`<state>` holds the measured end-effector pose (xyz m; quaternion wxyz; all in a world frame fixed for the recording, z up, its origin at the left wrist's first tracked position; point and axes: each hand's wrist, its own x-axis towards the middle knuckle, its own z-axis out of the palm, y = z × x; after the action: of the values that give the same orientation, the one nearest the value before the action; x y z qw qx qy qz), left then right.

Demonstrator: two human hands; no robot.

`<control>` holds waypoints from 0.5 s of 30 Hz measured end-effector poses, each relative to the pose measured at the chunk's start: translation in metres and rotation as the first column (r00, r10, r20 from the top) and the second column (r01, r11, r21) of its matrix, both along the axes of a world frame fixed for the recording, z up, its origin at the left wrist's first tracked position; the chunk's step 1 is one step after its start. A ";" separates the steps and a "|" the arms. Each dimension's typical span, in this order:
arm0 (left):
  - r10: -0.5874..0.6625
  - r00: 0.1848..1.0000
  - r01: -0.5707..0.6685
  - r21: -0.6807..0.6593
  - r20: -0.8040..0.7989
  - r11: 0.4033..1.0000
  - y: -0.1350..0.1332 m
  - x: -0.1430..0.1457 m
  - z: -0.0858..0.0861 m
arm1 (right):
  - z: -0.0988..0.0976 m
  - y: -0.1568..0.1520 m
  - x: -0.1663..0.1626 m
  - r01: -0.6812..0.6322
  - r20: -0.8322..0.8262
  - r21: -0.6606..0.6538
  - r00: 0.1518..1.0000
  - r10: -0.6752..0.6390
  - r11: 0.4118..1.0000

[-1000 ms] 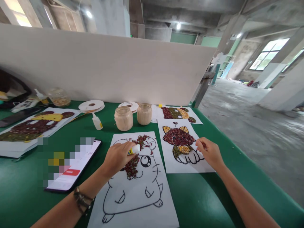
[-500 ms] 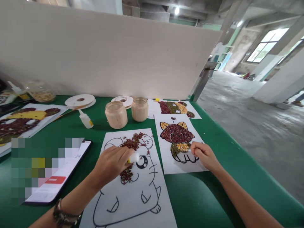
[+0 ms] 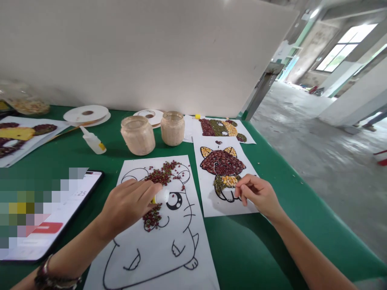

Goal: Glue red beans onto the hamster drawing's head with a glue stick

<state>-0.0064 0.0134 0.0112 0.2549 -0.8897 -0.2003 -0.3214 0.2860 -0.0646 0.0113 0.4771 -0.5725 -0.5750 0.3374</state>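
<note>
My left hand (image 3: 128, 205) is closed round a small glue bottle; only its white end (image 3: 162, 196) and a bit of yellow label show. It hovers over a sheet with a line-drawn animal (image 3: 157, 257), beside the printed eye. Loose red and green beans (image 3: 160, 174) cover part of the drawing's head, and more (image 3: 152, 217) lie below my hand. On the right, my right hand (image 3: 260, 195) is above the lower edge of a fox picture (image 3: 223, 163) filled with beans and corn kernels. Its fingers are loosely bent and apart, with nothing visible in them.
Two jars (image 3: 138, 135) stand behind the drawing, with white ribbon spools (image 3: 87, 115) near the board. Another glue bottle (image 3: 94, 143) lies on the green table (image 3: 242, 245). A phone (image 3: 60, 217) is at left. More bean pictures (image 3: 222, 128) lie at the back and far left.
My right hand's fingers have loosened from a closed pinch. My left hand still grips the glue bottle over the drawing. The whole view has shifted, so the table items appear farther left.
</note>
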 end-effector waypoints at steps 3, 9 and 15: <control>-0.014 1.000 0.014 -0.017 0.014 1.000 0.001 -0.001 -0.001 | -0.001 0.001 0.000 0.008 -0.017 0.015 1.000 -0.008 1.000; -0.014 1.000 0.015 -0.085 0.009 0.996 0.002 -0.001 -0.003 | -0.007 0.003 0.008 0.032 0.100 -0.013 0.995 -0.031 0.999; -0.011 1.000 0.011 -0.151 0.002 0.988 0.003 0.002 -0.007 | -0.008 0.002 0.011 0.044 0.227 0.018 0.973 -0.047 0.999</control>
<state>-0.0045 0.0166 0.0040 0.1848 -0.9075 -0.2192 -0.3070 0.2966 -0.0627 0.0033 0.4192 -0.6175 -0.6148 0.2549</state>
